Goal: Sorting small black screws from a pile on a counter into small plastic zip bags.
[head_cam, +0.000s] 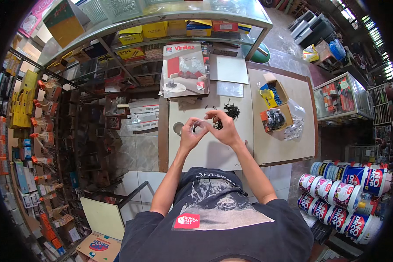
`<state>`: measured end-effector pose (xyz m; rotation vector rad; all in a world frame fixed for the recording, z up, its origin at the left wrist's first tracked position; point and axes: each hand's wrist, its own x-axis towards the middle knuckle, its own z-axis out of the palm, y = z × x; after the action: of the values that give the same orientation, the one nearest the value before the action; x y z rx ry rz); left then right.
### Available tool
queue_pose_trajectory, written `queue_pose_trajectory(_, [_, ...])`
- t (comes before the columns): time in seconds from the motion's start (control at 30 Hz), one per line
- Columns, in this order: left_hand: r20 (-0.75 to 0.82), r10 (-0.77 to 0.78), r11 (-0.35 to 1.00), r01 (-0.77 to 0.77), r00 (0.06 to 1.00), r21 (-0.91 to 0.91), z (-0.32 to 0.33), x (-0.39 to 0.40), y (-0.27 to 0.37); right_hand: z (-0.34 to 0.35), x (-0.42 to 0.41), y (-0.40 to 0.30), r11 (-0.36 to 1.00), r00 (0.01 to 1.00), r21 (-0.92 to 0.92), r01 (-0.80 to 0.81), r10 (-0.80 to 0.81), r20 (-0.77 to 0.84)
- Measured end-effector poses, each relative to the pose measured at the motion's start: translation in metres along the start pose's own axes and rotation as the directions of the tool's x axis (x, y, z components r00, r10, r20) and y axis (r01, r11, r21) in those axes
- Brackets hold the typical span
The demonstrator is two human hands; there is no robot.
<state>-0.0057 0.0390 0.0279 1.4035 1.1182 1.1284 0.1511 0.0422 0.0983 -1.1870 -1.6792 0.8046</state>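
Observation:
My left hand [192,136] is curled around a small clear plastic bag [199,127], its mouth facing up, with something dark inside. Close beside it, my right hand [226,129] has its thumb at the bag's edge and its index finger bent above. Whether anything is between those fingers cannot be made out. A pile of small black screws [232,111] lies on the table just beyond my right hand, and a few more black pieces [218,124] show under its fingers. Left of my left hand stands a round whitish cup or roll [178,128].
An open carton of blue-toned small parts [278,91], an orange-and-black box of dark pieces [275,119] and a clear plastic bag [294,127] lie at right. A Vinilex box [186,70] stands at the back. Paint pails [345,196] are stacked lower right; shelving [36,131] lines the left.

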Motion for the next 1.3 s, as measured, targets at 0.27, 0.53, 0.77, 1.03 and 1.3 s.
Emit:
queue_pose_trajectory(0.27, [-0.039, 0.006, 0.997, -0.004, 0.999, 0.071, -0.042, -0.007, -0.007, 0.025, 0.011, 0.130, 0.868, 0.899, -0.236, -0.436, 0.430, -0.080])
queue_pose_trajectory(0.53, [-0.094, -0.046, 0.997, 0.051, 0.994, 0.052, -0.063, -0.015, -0.027, 0.073, 0.013, 0.186, 0.782, 0.901, -0.506, -0.363, 0.433, 0.024])
queue_pose_trajectory(0.77, [-0.115, -0.108, 0.992, 0.115, 0.987, 0.051, -0.071, -0.024, -0.041, 0.090, 0.014, 0.185, 0.712, 0.907, -0.650, -0.266, 0.412, 0.081])
queue_pose_trajectory(1.03, [-0.096, -0.116, 0.991, 0.122, 0.989, 0.062, -0.078, -0.014, -0.036, 0.106, -0.032, 0.172, 0.778, 0.973, -0.628, -0.008, 0.151, 0.176])
queue_pose_trajectory(1.3, [-0.095, -0.102, 0.994, 0.104, 0.990, 0.016, -0.069, -0.011, -0.029, 0.089, -0.104, 0.144, 0.850, 0.943, -0.523, 0.056, 0.128, 0.308])
